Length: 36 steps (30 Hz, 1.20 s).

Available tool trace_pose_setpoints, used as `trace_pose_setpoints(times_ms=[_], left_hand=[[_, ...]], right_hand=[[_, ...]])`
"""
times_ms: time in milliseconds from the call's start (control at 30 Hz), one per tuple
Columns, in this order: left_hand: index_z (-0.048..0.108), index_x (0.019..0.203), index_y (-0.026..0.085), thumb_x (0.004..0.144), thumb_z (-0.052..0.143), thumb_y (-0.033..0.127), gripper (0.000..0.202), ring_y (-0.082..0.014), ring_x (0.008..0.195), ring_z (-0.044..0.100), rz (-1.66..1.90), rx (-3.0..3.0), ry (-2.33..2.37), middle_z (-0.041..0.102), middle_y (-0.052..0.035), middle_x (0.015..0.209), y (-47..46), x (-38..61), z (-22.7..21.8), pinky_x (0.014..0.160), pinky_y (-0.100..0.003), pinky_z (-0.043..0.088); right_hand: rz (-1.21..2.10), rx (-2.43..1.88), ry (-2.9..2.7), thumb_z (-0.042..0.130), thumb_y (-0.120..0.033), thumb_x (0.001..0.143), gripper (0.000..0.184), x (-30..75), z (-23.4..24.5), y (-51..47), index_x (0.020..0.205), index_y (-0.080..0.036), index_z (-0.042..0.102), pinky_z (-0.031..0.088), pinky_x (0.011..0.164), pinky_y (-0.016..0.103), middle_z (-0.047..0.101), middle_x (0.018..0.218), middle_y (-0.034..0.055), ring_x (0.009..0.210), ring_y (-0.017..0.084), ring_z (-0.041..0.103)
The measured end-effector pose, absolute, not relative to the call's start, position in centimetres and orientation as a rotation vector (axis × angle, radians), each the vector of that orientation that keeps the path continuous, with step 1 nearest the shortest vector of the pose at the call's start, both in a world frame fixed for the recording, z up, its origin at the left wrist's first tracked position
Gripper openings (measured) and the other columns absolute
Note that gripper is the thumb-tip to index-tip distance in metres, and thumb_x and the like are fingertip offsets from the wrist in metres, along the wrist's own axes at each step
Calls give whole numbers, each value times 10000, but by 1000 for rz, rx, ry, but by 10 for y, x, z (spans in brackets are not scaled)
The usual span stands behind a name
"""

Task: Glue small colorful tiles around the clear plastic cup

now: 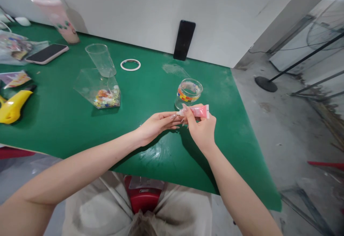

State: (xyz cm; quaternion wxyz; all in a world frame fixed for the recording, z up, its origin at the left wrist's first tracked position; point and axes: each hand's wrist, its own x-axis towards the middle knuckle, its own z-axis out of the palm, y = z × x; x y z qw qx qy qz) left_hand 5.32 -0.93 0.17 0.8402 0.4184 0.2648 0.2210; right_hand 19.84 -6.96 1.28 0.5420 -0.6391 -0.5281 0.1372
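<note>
In my right hand (201, 126) is a small pink glue-like squeeze tube (200, 111), gripped between thumb and fingers, its nozzle pointing left. That nozzle meets the fingertips of my left hand (158, 124), whose thumb and fingers are pinched together; whatever lies between them is too small to make out. Just behind both hands a clear glass jar (189, 92) stands upright on the green table (150, 96). Bands of red, orange, yellow and white mosaic tiles ring its upper part. To the left, an open clear bag (107, 98) holds many small coloured tiles.
Behind the bag are a clear plastic cup (100, 60) and a white ring (130, 65). A black phone (184, 40) leans on the wall. Further left sit another phone (48, 53), a pink drink cup (57, 19) and a yellow tool (14, 107). The table's right edge (255, 135) drops to concrete floor.
</note>
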Motion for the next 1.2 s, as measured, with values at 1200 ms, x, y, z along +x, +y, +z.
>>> trace_pose_setpoints(times_ms=[1200], left_hand=[[663,1101,148,887,566,238,251,-211,1204,537,381,794,528,580,-120,1295,-3,49,6,1053,-324,366]], right_hand=[[1132,-1721,-884,763,-522,604,448,296,11,-62,507,-158,520,332,343,190,508,397,-30,349,66,445]])
